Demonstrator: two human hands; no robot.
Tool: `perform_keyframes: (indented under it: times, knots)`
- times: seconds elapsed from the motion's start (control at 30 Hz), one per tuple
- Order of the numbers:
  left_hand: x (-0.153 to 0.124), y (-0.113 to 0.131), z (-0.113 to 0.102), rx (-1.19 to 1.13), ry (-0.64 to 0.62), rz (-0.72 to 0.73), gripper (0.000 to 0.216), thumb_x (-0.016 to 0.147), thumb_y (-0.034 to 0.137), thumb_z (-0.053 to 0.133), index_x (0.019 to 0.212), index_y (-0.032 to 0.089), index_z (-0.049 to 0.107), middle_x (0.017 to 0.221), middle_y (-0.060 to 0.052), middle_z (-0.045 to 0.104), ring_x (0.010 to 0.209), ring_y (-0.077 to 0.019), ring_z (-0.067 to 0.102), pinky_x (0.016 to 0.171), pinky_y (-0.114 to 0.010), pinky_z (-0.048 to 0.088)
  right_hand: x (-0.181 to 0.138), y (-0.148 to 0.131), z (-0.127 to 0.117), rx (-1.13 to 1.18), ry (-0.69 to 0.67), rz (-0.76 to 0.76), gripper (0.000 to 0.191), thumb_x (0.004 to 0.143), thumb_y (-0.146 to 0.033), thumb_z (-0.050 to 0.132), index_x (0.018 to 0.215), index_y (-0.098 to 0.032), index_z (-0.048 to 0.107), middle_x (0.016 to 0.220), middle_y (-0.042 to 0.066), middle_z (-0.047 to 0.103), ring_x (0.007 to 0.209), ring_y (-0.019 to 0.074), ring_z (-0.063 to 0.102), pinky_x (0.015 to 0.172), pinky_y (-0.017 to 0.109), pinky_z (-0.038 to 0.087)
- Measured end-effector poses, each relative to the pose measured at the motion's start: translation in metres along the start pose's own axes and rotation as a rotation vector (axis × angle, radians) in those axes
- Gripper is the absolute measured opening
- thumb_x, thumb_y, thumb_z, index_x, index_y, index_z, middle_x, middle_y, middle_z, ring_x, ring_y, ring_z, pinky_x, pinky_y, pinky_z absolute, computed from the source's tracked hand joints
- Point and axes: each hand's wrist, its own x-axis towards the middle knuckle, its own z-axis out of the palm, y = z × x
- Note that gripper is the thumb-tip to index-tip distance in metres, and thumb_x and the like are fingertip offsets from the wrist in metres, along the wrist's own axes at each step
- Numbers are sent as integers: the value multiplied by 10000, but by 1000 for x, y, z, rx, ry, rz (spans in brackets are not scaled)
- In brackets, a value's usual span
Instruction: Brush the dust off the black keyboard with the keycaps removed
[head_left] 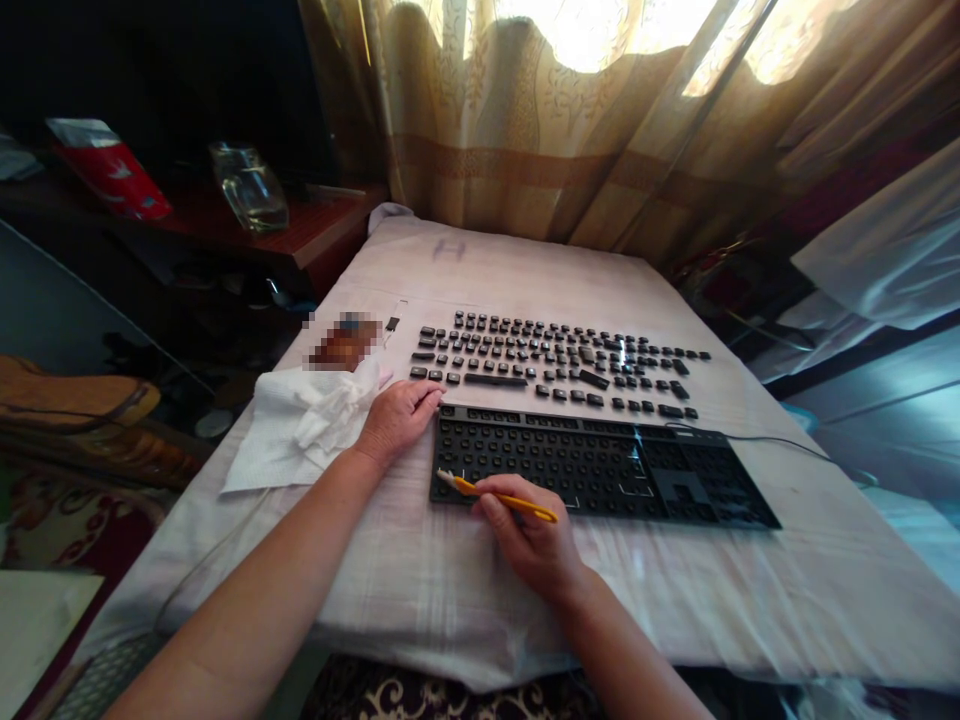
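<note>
A black keyboard (540, 455) with its keycaps off lies on the cloth-covered table, its bare switch posts showing. My right hand (532, 535) pinches a small brush (517, 502) by its orange-yellow handle. The brush's pale tip is over the keyboard's lower left part. At the upper left corner of the keyboard, my left hand (397, 418) has its fingers together and closed against the edge. Behind the keyboard, loose black keycaps (495, 380) are set out in rows, with a long space bar among them.
Crumpled white paper towels (322, 420) lie left of my left hand, near a small keycap puller-like tool (392, 323) and a blurred-out item (345, 340). A cable (780, 440) runs off the keyboard's right. A glass jar (251, 190) and red container (112, 170) stand on a side cabinet.
</note>
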Motion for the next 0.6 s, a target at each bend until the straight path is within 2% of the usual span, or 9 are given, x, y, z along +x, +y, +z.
perform_keyframes:
  times: [0.2, 0.43, 0.6]
  knots:
    - [0, 0, 0, 5, -12, 9, 265, 948, 328, 519, 1042, 256, 756, 965, -27, 793, 911, -210, 712, 854, -335, 540, -3, 1, 1, 129, 81, 59, 150, 1036, -280, 537, 1058, -217, 671, 771, 38, 794, 643, 163, 766, 608, 253, 611]
    - [1, 1, -1, 13, -25, 14, 259, 946, 318, 529, 1054, 250, 755, 997, -32, 793, 936, -218, 715, 860, -341, 540, -3, 2, 1, -38, 43, 34, 127, 993, -270, 581, 991, -216, 696, 754, 46, 790, 660, 181, 773, 648, 278, 631]
    - [1, 1, -1, 18, -30, 19, 255, 941, 319, 531, 1044, 251, 754, 995, -34, 793, 931, -218, 714, 863, -345, 541, -8, 6, 0, 118, 90, 128, 163, 1023, -317, 556, 1036, -211, 679, 804, 47, 792, 677, 175, 786, 645, 275, 646]
